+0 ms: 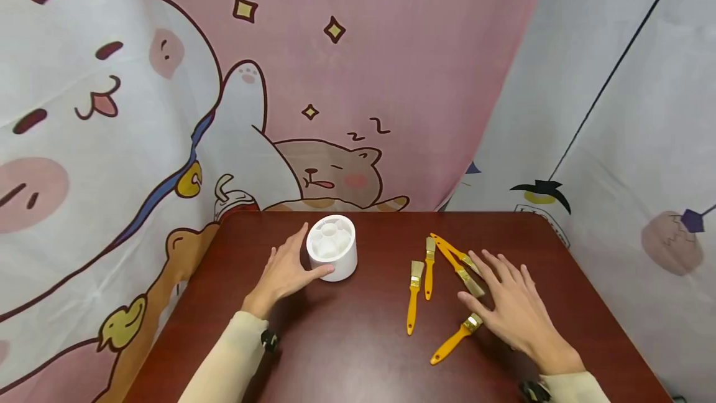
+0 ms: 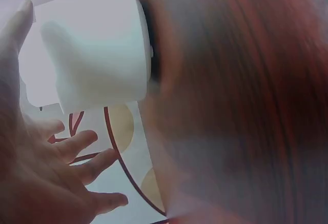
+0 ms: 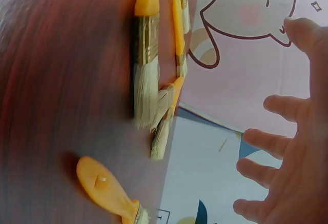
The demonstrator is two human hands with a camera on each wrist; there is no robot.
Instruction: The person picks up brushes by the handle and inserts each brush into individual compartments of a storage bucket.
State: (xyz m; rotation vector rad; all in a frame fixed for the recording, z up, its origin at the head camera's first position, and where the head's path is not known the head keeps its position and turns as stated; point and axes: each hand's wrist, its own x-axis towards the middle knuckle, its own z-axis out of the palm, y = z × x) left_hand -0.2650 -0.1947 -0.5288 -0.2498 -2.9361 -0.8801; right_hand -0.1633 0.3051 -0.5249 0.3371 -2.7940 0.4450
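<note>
A white round holder (image 1: 348, 260) with several compartments in its top stands upright toward the back of the table. Beside it, on the left, is my left hand (image 1: 285, 275), its thumb reaching along the holder's front. The left wrist view shows the white wall (image 2: 97, 55) with the fingers spread below; contact is unclear. Several paintbrushes with yellow handles lie right of the holder, among them one on the left (image 1: 413, 303) and one in front (image 1: 449, 347). Spread over the right side of the group, my right hand (image 1: 517, 313) holds nothing. Two brushes (image 1: 447, 254) meet near its fingertips.
The dark red-brown table (image 1: 358, 353) ends at a back edge just behind the holder. A cartoon-printed cloth (image 1: 425, 111) hangs behind the table and along both sides. Each wrist wears a dark band.
</note>
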